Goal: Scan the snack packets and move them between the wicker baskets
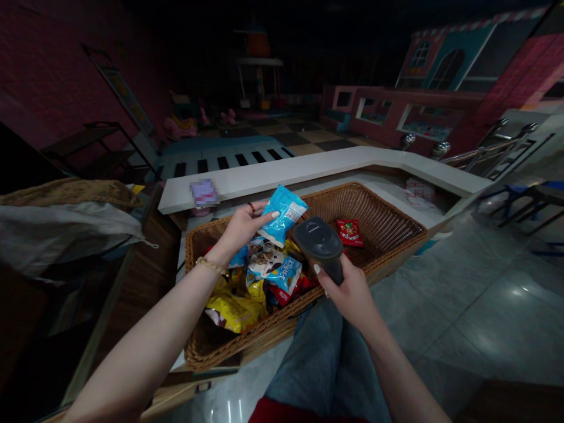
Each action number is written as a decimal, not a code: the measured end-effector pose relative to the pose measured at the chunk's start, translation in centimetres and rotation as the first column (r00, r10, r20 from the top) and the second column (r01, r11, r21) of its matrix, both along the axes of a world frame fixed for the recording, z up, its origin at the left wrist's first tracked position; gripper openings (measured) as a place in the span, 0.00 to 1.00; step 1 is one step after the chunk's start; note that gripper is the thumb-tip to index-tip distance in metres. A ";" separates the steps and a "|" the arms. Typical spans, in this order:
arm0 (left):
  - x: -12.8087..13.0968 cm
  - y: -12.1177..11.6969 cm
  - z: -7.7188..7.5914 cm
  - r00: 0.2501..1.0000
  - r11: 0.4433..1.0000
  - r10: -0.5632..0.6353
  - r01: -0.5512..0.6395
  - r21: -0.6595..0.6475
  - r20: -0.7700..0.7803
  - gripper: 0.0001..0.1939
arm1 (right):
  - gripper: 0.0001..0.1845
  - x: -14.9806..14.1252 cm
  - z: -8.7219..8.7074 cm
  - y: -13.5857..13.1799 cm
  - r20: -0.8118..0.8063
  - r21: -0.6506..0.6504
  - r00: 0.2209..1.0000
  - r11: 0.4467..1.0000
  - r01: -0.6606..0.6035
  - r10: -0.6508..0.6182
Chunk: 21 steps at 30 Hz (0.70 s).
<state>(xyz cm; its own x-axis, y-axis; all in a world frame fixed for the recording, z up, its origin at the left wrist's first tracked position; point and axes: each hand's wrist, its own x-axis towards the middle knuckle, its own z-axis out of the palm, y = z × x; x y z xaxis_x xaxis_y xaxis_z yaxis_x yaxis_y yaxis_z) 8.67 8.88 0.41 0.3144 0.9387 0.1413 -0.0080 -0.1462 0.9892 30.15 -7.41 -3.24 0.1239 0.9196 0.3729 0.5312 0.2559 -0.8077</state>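
My left hand [250, 226] grips a blue snack bag [284, 212] by its left side, above a wicker basket [374, 202]. A white label with a barcode shows on the bag. In my right hand [350, 294] is a dark handheld barcode scanner [318, 239], its head tilted toward the bag and close to it but apart. Below the hands, in the left part of the basket, lie a blue and white snack bag [273, 264], a yellow snack bag [238, 308] and some red packets. One small red packet [349, 232] lies alone in the basket's right part.
The basket rests on a white counter with a raised ledge [282, 172] behind it. A blurred purple item [204, 192] sits on the ledge. At left is a grey cloth bag [70, 229]; at right, a tiled floor [484, 305] and metal railings [480, 153].
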 end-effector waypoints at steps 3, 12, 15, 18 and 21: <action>0.1 0.0 -0.2 1.000 1.000 0.009 -0.009 -0.001 -0.004 0.31 | 0.11 0.1 -0.2 0.1 -0.024 -0.009 1.000 1.000 0.000 0.000; 3.6 0.0 1.3 0.987 0.990 -0.135 0.132 -0.041 -0.088 0.19 | 0.11 1.2 -0.6 -0.2 -0.199 -0.066 0.979 0.996 -0.061 0.046; 5.6 0.2 1.8 0.968 0.966 -0.243 0.236 -0.105 -0.055 0.14 | 0.12 1.5 -0.4 -0.7 -0.221 -0.052 0.975 0.998 -0.035 0.022; 6.6 0.3 1.6 0.962 0.964 -0.253 0.242 -0.112 -0.102 0.21 | 0.13 1.8 -0.4 -1.2 -0.230 -0.051 0.973 0.998 -0.025 0.013; 5.5 0.0 1.3 0.928 0.955 -0.289 0.298 -0.001 -0.234 0.24 | 0.12 2.3 -0.5 -1.7 -0.237 -0.068 0.971 0.997 -0.035 0.018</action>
<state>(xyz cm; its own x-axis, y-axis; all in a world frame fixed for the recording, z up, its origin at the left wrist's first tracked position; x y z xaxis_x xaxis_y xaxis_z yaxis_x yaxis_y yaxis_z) 14.21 8.85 1.66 0.6027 0.7954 0.0633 0.1702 -0.2057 0.9637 32.41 -9.11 -3.76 0.1753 0.9470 0.2692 0.3173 0.2045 -0.9260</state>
